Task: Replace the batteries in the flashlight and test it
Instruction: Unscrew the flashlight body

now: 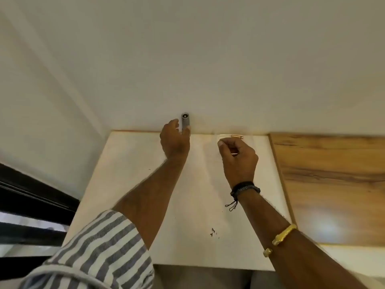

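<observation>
Your left hand [174, 140] is closed around the grey flashlight [185, 120], thumb and fingers pinching its lower body so that it stands upright with its open round end facing up, near the far edge of the white table [129, 163] and close to the wall [208, 59]. Your right hand [239, 157] is well apart from the left, curled over the table with its fingers bent together; a small gold-coloured battery [236, 136] sticks out past the fingertips, lying sideways by the table's far edge, and you appear to be pinching it, though the contact itself is blurred. A second bit of gold shows inside the curl of that hand, too hidden to identify. Your left forearm comes out of a rolled striped sleeve [100, 251]; your right wrist wears a black cord band [245, 189] and, lower on the arm, a gold bracelet [281, 238]. A wood-grain panel [333, 184] adjoins the table on the right.
</observation>
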